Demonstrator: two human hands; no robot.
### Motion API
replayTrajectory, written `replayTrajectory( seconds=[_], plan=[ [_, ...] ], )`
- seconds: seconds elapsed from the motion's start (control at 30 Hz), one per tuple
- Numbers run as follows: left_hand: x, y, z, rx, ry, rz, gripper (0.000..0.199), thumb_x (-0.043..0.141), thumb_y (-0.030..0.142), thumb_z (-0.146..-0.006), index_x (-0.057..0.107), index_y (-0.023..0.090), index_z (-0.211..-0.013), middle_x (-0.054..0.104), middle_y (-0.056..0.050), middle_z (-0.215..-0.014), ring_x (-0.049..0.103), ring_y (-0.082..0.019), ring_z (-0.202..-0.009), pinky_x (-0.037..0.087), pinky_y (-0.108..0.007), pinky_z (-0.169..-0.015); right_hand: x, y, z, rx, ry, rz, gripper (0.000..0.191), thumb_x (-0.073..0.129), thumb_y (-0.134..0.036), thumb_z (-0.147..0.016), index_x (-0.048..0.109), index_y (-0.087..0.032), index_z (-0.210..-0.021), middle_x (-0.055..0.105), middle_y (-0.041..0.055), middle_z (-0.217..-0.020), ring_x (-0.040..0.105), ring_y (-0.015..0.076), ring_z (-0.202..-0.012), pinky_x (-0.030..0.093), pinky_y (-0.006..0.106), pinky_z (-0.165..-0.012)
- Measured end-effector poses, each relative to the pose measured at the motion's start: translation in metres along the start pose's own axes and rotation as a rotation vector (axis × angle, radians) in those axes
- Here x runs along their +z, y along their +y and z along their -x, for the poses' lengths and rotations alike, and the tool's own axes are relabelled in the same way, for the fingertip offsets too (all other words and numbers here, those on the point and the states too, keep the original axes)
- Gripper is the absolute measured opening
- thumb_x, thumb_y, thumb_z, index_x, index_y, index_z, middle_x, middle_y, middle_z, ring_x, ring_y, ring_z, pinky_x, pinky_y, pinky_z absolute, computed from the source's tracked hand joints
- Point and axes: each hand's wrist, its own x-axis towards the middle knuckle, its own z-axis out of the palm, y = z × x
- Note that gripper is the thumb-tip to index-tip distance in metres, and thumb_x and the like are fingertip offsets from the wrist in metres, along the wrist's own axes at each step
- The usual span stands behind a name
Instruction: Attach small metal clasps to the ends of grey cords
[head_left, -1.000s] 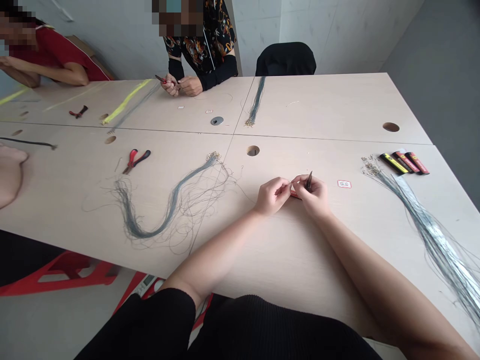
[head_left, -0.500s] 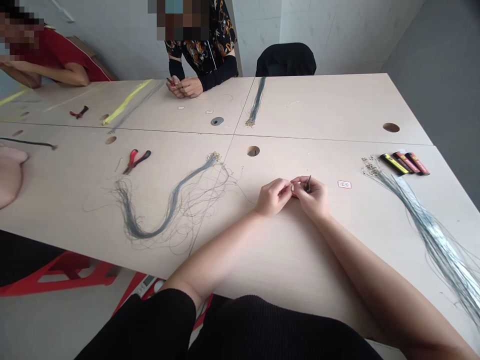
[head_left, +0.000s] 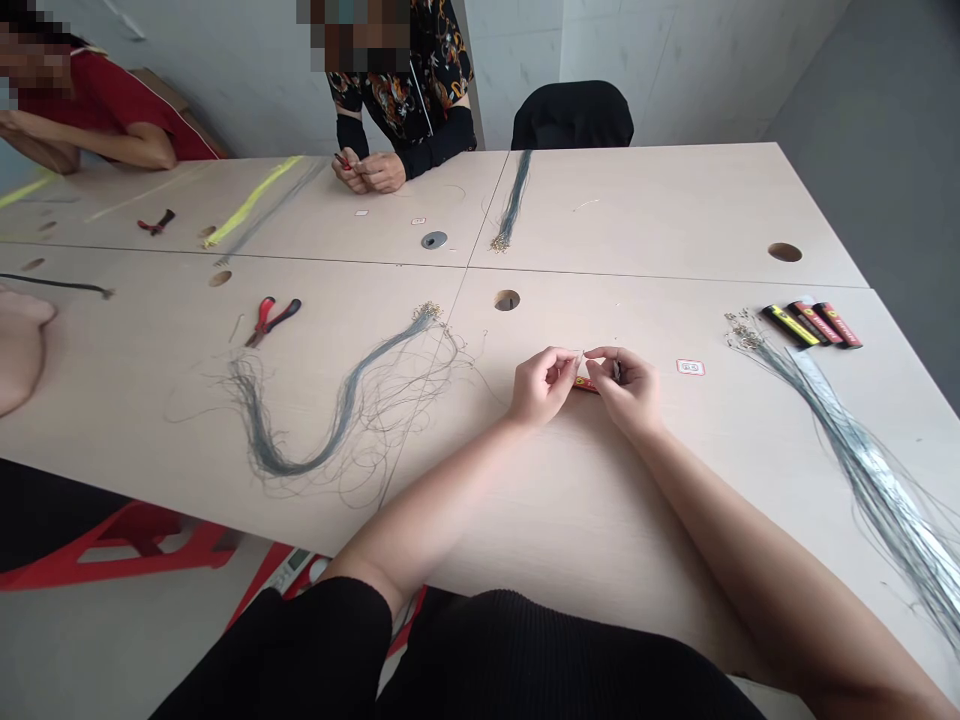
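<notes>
My left hand [head_left: 541, 385] is closed in a pinch on a thin strand, too fine to make out fully. My right hand [head_left: 626, 385] faces it, thumb and index finger near the same strand. A small dark-tipped tool [head_left: 617, 372] pokes out between its fingers; most of it is hidden. Below the fingertips lies a red and yellow labelled item [head_left: 585, 384], partly covered by my right hand. Left of my hands, a curved bundle of grey-blue strands [head_left: 346, 400] lies on the table, with small gold-coloured pieces [head_left: 427, 312] at its upper end.
Red and black pliers [head_left: 271, 320] lie on the left. At right are another strand bundle [head_left: 825, 440], several labelled tubes [head_left: 814, 325] and a small label [head_left: 690, 367]. A co-worker's hands [head_left: 371, 172] are across the table [head_left: 675, 220]. The tabletop has round holes [head_left: 507, 300].
My hands have drawn slightly apart at the fingertips, and my right index finger has extended. More of the red and yellow item shows, and less of the dark tool tip.
</notes>
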Motion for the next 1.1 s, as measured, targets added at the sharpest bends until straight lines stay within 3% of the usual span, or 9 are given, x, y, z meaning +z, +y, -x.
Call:
replayTrajectory(
  seconds=[0.57,1.1],
  plan=[
    [-0.0014,-0.0039,0.0006,-0.111,-0.102,0.115,0.033,0.059,0.046,-0.086,0.063,0.014,-0.079,0.058,-0.001,-0.062,0.053,-0.009,-0.056,0.042,-0.020,-0.053,-0.0063,-0.0057,-0.0036,0.086,-0.166,-0.111,0.015,0.065,-0.031,-0.072,0.062,-0.017,-0.076,0.041,-0.0043,-0.057,0.037,0.0086,-0.054,0.035,0.023,-0.053],
    [-0.0015,-0.0017,0.0004,-0.126,-0.138,0.094,0.029,0.059,0.041,-0.085,0.059,0.014,-0.074,0.051,0.002,-0.058,0.041,-0.006,-0.051,0.033,-0.020,-0.048,-0.0067,-0.0054,-0.0049,0.110,-0.224,-0.153,0.030,0.069,-0.046,-0.074,0.056,-0.018,-0.073,0.039,-0.0039,-0.060,0.037,0.0095,-0.056,0.041,0.024,-0.056]
  ],
)
